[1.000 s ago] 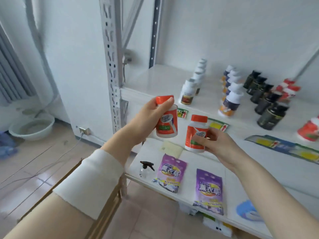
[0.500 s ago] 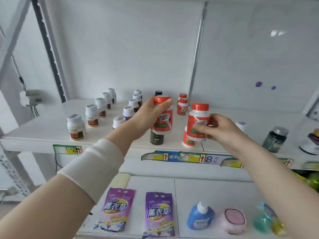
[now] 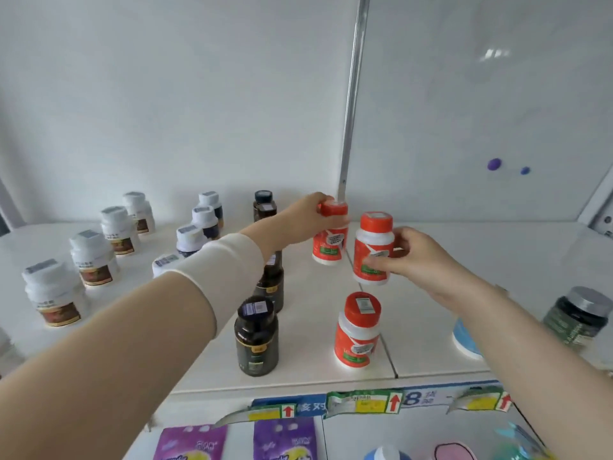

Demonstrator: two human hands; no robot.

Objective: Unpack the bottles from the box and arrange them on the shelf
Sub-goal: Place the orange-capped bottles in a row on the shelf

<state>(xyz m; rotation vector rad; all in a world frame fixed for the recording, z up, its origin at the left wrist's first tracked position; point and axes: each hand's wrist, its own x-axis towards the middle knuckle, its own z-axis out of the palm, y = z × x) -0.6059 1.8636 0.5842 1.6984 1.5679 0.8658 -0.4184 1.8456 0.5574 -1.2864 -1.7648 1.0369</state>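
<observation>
White shelf [image 3: 431, 343] w/ upright bottles [image 3: 357, 330], rows.

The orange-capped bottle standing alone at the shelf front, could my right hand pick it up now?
Probably not: the right hand is already holding another orange-capped white bottle, though nothing blocks the standing one.

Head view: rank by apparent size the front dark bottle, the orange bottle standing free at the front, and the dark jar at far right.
1. Front dark bottle
2. Orange bottle, close behind; nearness makes it unsure
3. Dark jar, partly hidden
</observation>
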